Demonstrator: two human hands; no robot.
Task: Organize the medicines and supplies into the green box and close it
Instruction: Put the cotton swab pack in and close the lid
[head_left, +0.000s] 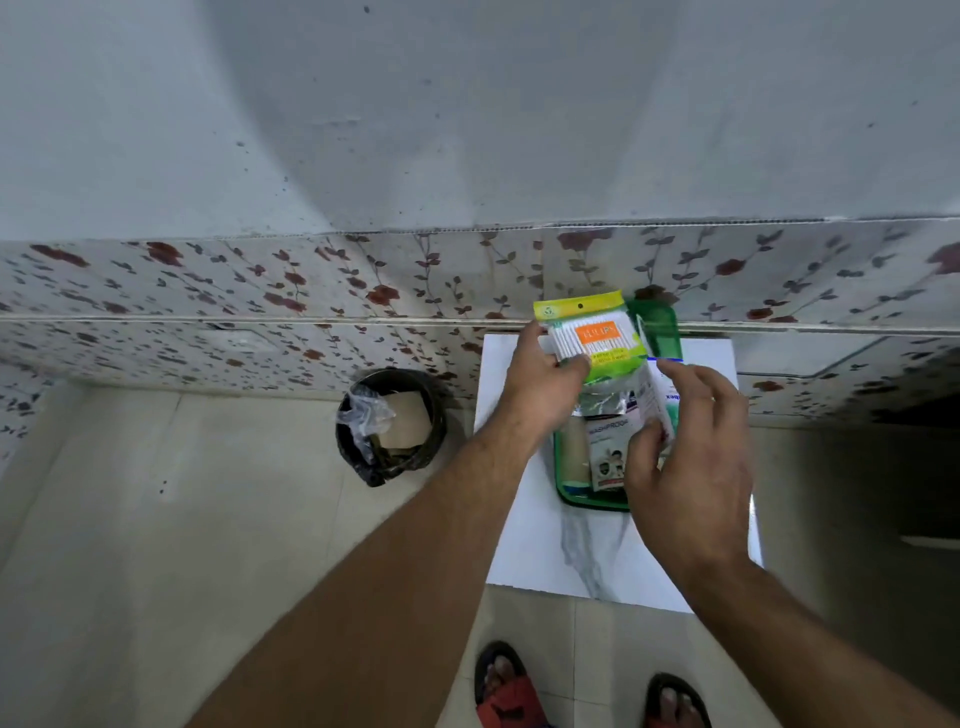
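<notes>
The green box (587, 501) stands open on a small white table (524, 545), its green lid (660, 330) raised at the back against the wall. My left hand (540, 387) holds a packet of cotton swabs (589, 335) with a yellow-green header and orange label above the box's far end. My right hand (685, 457) pinches a white medicine carton (657, 400) over the box's right side. Inside the box lie a beige roll (574, 454), a bandage packet printed "washproof" (608, 452) and a silvery foil strip (597, 402).
A black round bin (389, 426) with clear plastic and cardboard inside stands on the floor left of the table. A flower-patterned tiled wall (260, 301) runs behind. My feet in red sandals (506, 691) are below the table's front edge.
</notes>
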